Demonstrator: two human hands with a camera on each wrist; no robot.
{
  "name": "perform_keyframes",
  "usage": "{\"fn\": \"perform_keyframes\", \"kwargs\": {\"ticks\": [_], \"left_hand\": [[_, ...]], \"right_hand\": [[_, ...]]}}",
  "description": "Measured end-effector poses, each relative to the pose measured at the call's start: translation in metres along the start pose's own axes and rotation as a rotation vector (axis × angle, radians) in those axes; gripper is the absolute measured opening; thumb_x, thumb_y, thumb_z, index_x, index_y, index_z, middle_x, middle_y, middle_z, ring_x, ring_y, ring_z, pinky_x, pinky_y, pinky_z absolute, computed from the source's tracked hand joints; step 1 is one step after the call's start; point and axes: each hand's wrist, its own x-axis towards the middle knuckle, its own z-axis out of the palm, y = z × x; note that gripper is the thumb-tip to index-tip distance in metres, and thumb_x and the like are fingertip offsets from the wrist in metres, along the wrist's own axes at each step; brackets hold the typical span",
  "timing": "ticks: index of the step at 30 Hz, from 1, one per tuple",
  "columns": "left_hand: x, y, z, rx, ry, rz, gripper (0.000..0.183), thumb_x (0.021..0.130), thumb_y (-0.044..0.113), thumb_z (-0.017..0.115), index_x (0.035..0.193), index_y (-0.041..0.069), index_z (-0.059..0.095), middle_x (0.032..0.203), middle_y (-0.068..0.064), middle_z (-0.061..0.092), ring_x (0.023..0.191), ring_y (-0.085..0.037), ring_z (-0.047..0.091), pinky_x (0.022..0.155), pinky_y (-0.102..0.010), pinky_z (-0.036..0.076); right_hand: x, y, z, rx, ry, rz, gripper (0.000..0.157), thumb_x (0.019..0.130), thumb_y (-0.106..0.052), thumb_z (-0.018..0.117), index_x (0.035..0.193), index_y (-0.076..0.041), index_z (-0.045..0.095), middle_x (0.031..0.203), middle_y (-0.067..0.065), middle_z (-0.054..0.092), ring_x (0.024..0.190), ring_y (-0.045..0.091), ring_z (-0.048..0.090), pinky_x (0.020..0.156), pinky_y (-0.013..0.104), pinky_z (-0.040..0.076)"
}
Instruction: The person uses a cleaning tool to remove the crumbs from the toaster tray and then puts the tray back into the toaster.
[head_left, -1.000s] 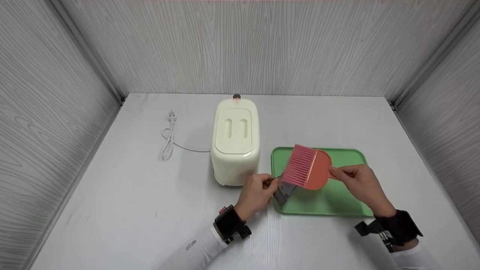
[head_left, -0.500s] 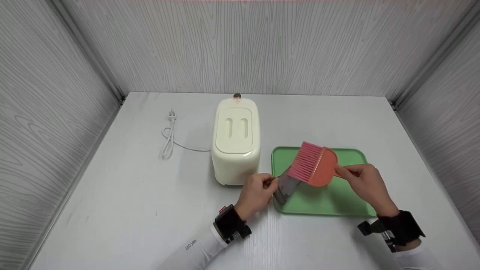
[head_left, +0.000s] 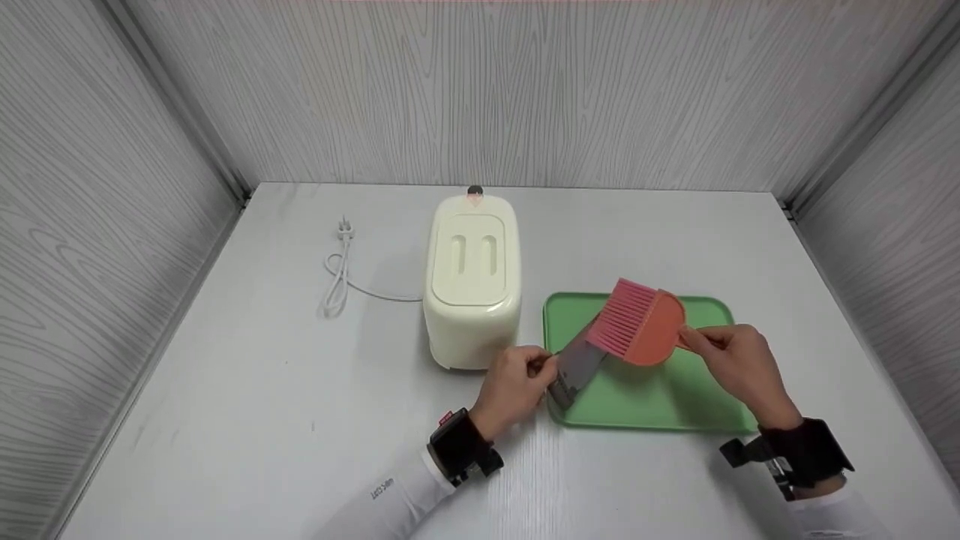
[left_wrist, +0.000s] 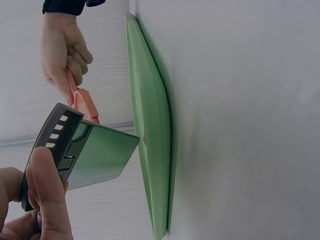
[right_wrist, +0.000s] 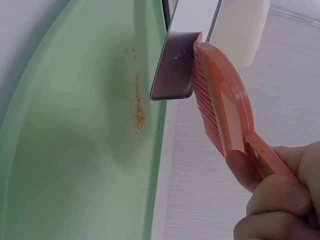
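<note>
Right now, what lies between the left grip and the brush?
The grey metal plate: in the head view, it stretches from the left grip to the brush.

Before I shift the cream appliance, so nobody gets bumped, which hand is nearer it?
Left: the left hand is close beside the cream appliance; the right hand is farther right, across the green tray.

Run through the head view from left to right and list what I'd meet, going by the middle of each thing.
White plug, cream toaster, left hand, gray metal tray pinched in that hand, pink-and-orange brush, right hand holding the brush's handle.
</note>
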Motion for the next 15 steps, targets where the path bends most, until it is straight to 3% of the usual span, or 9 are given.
{"fn": "perform_keyframes", "kwargs": {"ticks": [3, 5, 10, 15], "left_hand": [[-0.0002, 0.0001, -0.0002, 0.0, -0.002, 0.0, 0.016, 0.099, 0.011, 0.066, 0.103, 0.0, 0.077, 0.085, -0.002, 0.072, 0.068, -0.005, 0.059, 0.06, -0.021, 0.054], [-0.0006, 0.0008, -0.0003, 0.005, 0.0, 0.004, 0.016, 0.099, 0.011, 0.066, 0.103, 0.0, 0.077, 0.085, -0.002, 0.072, 0.069, -0.004, 0.059, 0.061, -0.021, 0.054], [-0.0012, 0.0008, -0.0001, 0.015, 0.009, 0.024, 0.015, 0.099, 0.01, 0.066, 0.102, 0.0, 0.077, 0.085, -0.003, 0.072, 0.067, -0.003, 0.058, 0.058, -0.02, 0.052], [-0.001, -0.0002, 0.0003, 0.01, 0.01, 0.027, 0.015, 0.099, 0.01, 0.067, 0.102, 0.0, 0.077, 0.085, -0.003, 0.072, 0.066, -0.004, 0.058, 0.057, -0.021, 0.053]], "right_hand": [[0.0002, 0.0013, -0.0011, -0.006, 0.006, 0.002, 0.039, 0.103, -0.04, 0.064, 0.101, -0.005, 0.083, 0.076, 0.011, 0.072, 0.055, 0.009, 0.031, 0.049, 0.027, 0.023], [0.0004, 0.0024, -0.0015, -0.01, 0.005, 0.004, 0.04, 0.103, -0.04, 0.064, 0.103, -0.005, 0.083, 0.089, 0.014, 0.078, 0.055, 0.009, 0.032, 0.049, 0.028, 0.023], [0.0006, 0.0064, -0.0023, -0.028, 0.012, 0.007, 0.042, 0.104, -0.043, 0.062, 0.105, -0.006, 0.082, 0.097, 0.014, 0.079, 0.055, 0.009, 0.034, 0.048, 0.028, 0.024], [0.0001, 0.0085, -0.0039, -0.035, 0.026, 0.009, 0.042, 0.104, -0.043, 0.062, 0.104, -0.006, 0.082, 0.097, 0.015, 0.079, 0.057, 0.009, 0.037, 0.05, 0.028, 0.026]]}}
